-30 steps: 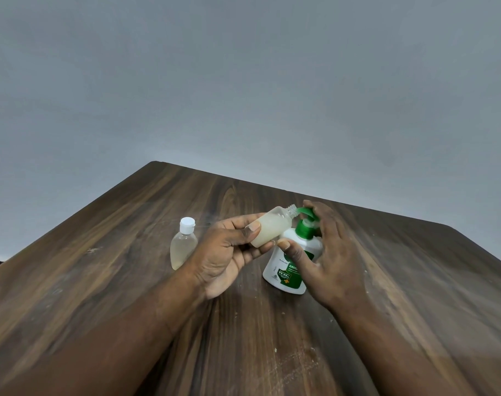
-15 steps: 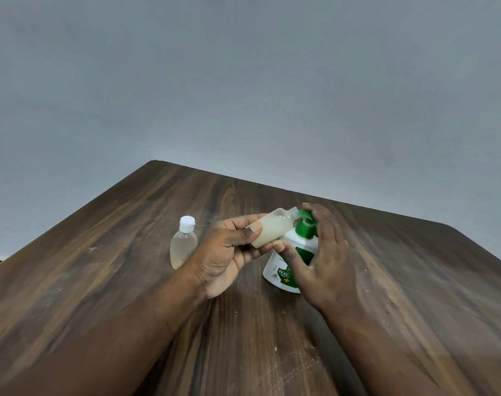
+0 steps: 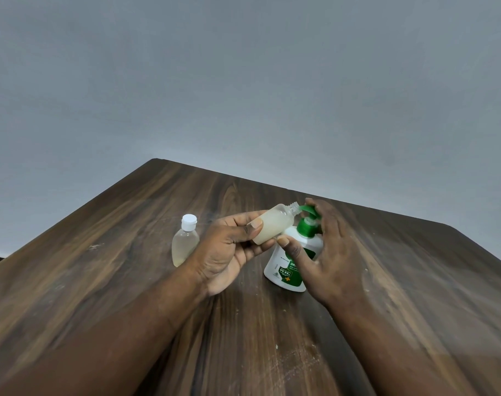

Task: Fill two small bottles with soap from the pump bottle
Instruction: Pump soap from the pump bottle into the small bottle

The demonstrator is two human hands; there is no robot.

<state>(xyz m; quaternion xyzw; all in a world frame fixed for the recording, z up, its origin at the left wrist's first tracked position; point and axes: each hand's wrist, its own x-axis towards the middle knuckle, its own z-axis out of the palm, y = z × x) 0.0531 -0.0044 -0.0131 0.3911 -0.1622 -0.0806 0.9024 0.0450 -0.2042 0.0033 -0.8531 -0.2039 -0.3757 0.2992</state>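
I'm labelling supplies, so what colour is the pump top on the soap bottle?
Green. The pump top on the white pump bottle shows best in the head view.

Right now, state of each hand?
Left hand: holds the uncapped small bottle.
Right hand: grips the pump bottle, fingers over its green pump head.
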